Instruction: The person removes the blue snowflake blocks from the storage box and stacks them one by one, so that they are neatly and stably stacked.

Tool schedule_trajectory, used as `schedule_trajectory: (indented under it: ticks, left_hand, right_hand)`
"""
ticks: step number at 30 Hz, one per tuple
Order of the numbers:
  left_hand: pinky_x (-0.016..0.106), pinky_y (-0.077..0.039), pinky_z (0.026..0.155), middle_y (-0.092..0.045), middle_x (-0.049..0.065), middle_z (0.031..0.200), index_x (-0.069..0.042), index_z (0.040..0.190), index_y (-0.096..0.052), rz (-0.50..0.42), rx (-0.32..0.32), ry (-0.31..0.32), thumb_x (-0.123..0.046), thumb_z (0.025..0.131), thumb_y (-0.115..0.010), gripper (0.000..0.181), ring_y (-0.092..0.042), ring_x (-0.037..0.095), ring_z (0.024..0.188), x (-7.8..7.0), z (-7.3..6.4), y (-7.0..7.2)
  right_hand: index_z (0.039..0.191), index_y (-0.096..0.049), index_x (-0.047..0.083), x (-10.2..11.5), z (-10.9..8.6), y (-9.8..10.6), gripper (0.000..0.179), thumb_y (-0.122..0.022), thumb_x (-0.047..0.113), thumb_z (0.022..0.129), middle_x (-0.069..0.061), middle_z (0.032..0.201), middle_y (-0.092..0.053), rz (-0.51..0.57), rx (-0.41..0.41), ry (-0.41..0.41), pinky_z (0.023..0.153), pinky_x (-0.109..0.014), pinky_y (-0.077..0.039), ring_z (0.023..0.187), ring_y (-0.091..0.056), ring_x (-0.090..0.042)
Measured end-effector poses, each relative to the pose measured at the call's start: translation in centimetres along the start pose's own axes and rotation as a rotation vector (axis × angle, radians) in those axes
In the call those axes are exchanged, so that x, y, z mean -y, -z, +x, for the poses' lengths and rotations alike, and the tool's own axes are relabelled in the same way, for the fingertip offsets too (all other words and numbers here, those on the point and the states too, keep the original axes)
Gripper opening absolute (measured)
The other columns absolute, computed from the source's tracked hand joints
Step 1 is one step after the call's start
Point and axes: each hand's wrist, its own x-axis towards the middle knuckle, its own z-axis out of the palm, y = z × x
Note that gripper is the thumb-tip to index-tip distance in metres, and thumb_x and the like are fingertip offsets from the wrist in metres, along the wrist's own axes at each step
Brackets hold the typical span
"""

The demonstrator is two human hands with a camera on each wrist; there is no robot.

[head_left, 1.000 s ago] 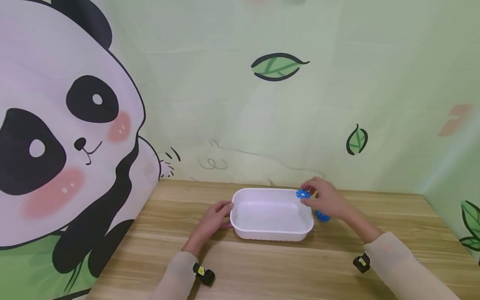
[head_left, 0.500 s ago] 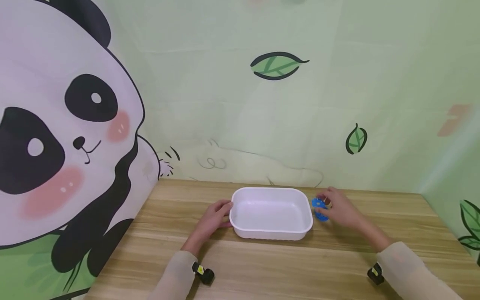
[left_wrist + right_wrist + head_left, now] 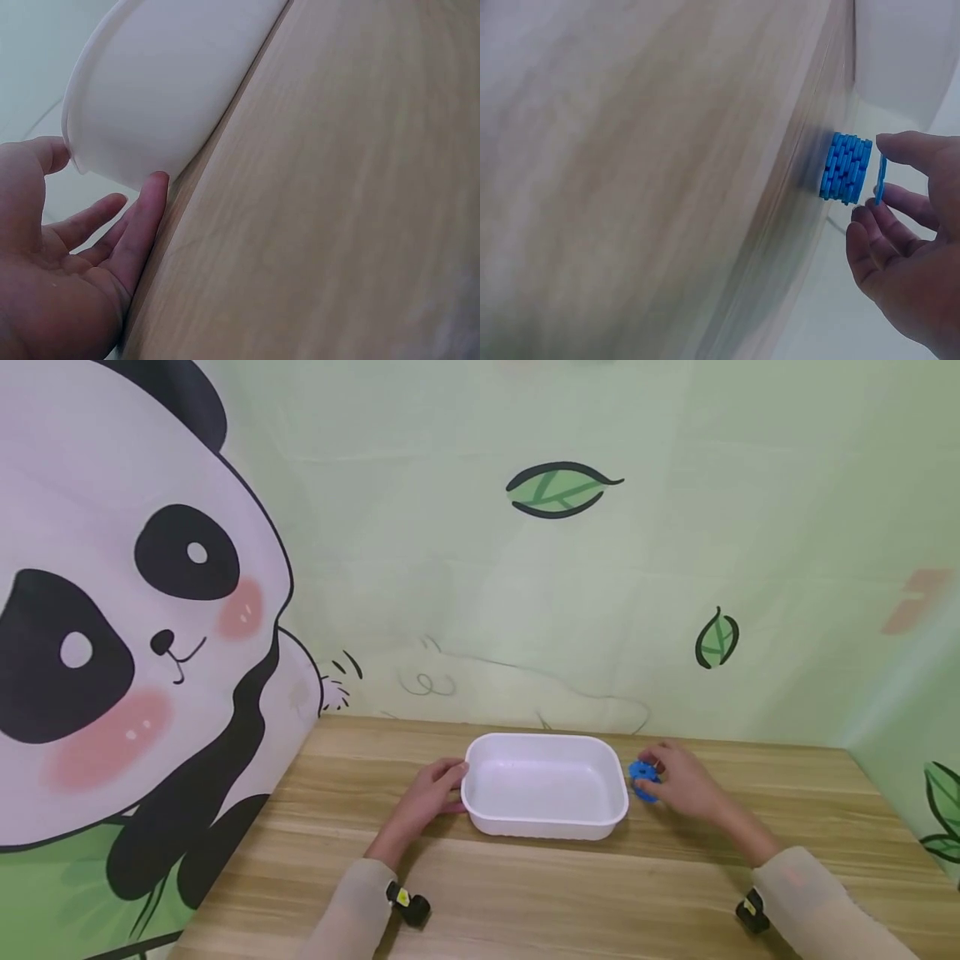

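Observation:
A white plastic basin [image 3: 544,829] stands on the table with nothing inside. My left hand [image 3: 426,795] rests against its left end; in the left wrist view one fingertip meets the rim, and another extended finger [image 3: 142,225] touches the lower wall. To the right of the basin, my right hand [image 3: 688,783] pinches a thin blue notched disc [image 3: 880,180] between thumb and fingertips. Just under that disc stands a short stack of similar blue discs [image 3: 845,169], with a narrow gap between them in the right wrist view. From the head, fingers partly hide the stack.
The wooden table [image 3: 540,902] ends at a pale green printed backdrop [image 3: 450,568] close behind the basin. A large panda picture [image 3: 172,610] covers the left side. Each wrist wears a small black camera, such as the left one [image 3: 408,906].
My right hand has moved from over the basin's right rim, right and down to the blue stack, carrying a blue disc with it. The left hand and basin stay put.

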Motion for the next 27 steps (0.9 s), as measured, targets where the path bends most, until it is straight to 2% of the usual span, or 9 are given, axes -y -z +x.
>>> schedule_trajectory:
  ticks: [14,23,27]
  left_hand:
    - [0.04,-0.065,0.087,-0.06,0.026,0.141,0.003,0.146,-0.056,0.005,0.009,-0.006,-0.039,0.109,-0.06,0.056,-0.064,0.038,0.126,-0.09,-0.05,0.16]
    - [0.038,-0.064,0.087,-0.06,0.025,0.143,0.002,0.148,-0.054,0.025,0.02,0.002,-0.041,0.11,-0.057,0.057,-0.064,0.036,0.126,0.11,0.26,0.31]
    - [0.038,-0.064,0.087,-0.06,0.025,0.142,0.002,0.148,-0.054,0.025,0.019,0.001,-0.041,0.11,-0.057,0.058,-0.064,0.036,0.125,0.26,0.28,0.31]
  right_hand:
    - [0.12,-0.067,-0.009,0.16,0.03,0.22,0.039,-0.081,0.018,0.095,-0.018,0.109,-0.062,0.01,0.02,-0.04,0.083,-0.05,-0.06,0.097,-0.062,-0.031]
    - [0.116,-0.066,-0.007,-0.46,-0.15,-0.24,0.038,-0.082,0.019,0.094,-0.017,0.109,-0.059,-0.008,0.025,-0.015,0.086,-0.052,-0.059,0.097,-0.061,-0.03]
    - [0.115,-0.066,-0.007,-0.49,-0.3,-0.33,0.038,-0.082,0.02,0.093,-0.017,0.108,-0.059,-0.027,0.023,0.001,0.083,-0.05,-0.059,0.095,-0.061,-0.03]
